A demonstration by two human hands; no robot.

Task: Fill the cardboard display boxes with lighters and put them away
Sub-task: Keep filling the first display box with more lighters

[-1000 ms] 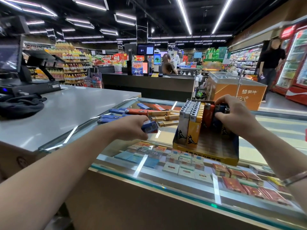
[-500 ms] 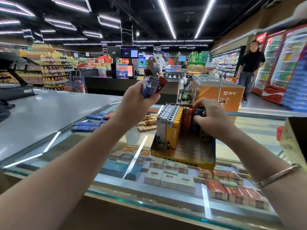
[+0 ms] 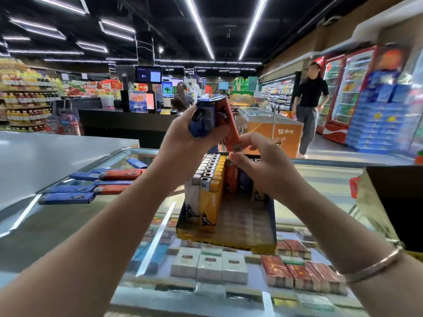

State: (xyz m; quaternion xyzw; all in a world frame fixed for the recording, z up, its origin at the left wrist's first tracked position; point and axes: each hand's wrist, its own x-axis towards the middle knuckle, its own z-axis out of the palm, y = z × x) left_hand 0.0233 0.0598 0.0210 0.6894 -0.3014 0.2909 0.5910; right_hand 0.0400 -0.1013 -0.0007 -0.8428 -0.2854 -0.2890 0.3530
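Observation:
A cardboard display box [image 3: 229, 242] stands on the glass counter [image 3: 75, 216]. White and yellow lighters [image 3: 207, 191] fill its left rows, and a few red and blue ones stand at its back right. My left hand [image 3: 183, 145] is raised above the box and grips a bundle of blue and red lighters [image 3: 210, 120]. My right hand [image 3: 263, 165] pinches the lower metal end of the red lighter [image 3: 230, 129] that sticks out of that bundle. More blue and red lighters [image 3: 91, 184] lie loose on the counter to the left.
Cigarette packs [image 3: 210, 264] show under the counter glass. A grey counter top [image 3: 52, 156] lies to the left, a dark box [image 3: 398, 202] at the right edge. A person in black [image 3: 309, 106] walks in the aisle beyond an orange freezer chest [image 3: 272, 129].
My left hand lifted the lighter bundle from the counter to above the box. My right hand left the lighters in the box and took hold of the red lighter's end.

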